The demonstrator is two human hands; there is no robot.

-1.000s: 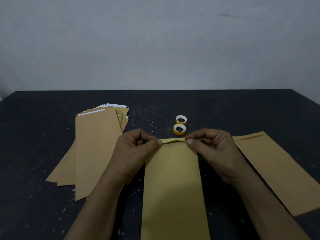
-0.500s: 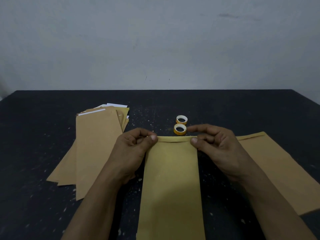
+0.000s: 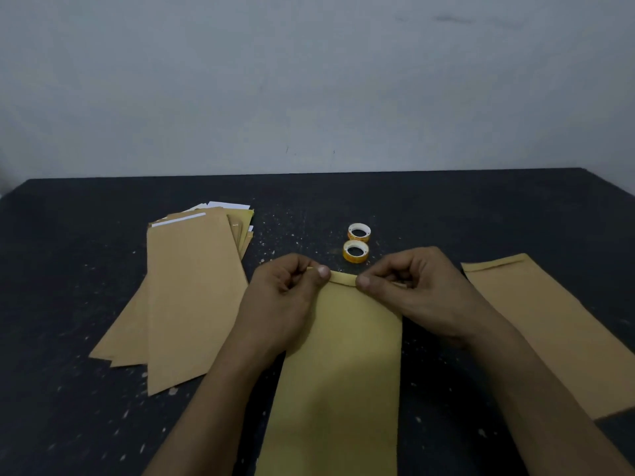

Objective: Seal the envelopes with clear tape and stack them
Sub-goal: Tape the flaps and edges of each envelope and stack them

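A brown envelope (image 3: 338, 365) is laid lengthwise on the dark table (image 3: 481, 214), directly before the person. Its folded top flap (image 3: 342, 278) is pinched at the left end by the left hand (image 3: 285, 297) and at the right end by the right hand (image 3: 419, 290), fingers curled. Two tape rolls (image 3: 357, 242) are seen just beyond the flap. A fanned pile of envelopes (image 3: 185, 290) is placed left; a single envelope (image 3: 556, 324) right.

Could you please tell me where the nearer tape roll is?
Head view: the nearer tape roll lies centrally, just beyond the envelope pinched by the left hand and right hand, the other roll behind it.
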